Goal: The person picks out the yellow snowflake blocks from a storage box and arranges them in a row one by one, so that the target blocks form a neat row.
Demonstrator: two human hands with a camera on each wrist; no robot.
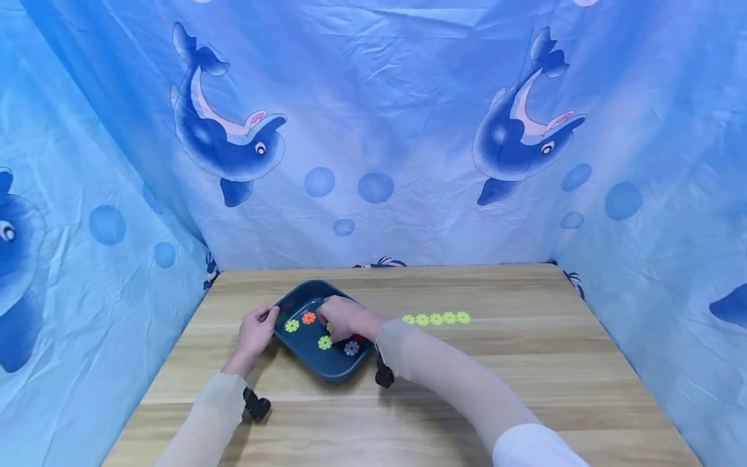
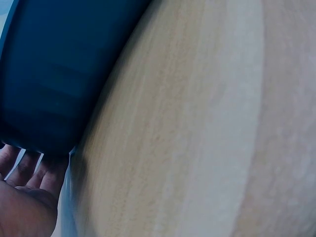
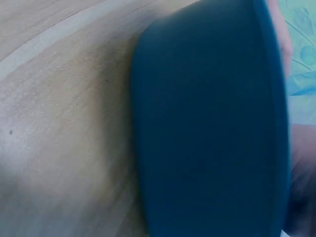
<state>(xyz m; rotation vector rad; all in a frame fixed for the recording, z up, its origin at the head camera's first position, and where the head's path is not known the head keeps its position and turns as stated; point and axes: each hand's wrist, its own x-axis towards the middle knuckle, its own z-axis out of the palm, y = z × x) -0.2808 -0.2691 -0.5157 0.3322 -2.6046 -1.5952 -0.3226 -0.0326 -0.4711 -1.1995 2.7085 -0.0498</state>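
Two beige sleeves [image 1: 455, 376] reach in over the wooden table [image 1: 554, 389], each with one small black device [image 1: 257, 405] at the wrist. Between them, left of the table's middle, stands one dark blue bin [image 1: 306, 334]. Left hand [image 1: 255, 334] grips its left rim, thumb on top; the left wrist view adds four fingers behind the wall, unseen from the head. Right hand [image 1: 343, 319] dips inside, its fingertips hidden, so whether they pinch anything I cannot tell.

At least six flower-shaped discs show in the bin: one orange disc [image 1: 308, 318], one greyish-lilac disc [image 1: 351, 348], three yellow-green discs [image 1: 292, 325], one of them mostly covered by the right hand, and a red piece [image 1: 358, 338] largely under the wrist. Five more yellow-green discs [image 1: 436, 319] form a row on the table, the nearest partly cut off by the right sleeve. The right wrist view is filled by the bin's outer wall, with only slips of skin past the rim. Two whole dolphins [image 1: 227, 130] mark the back curtain [image 1: 373, 78].
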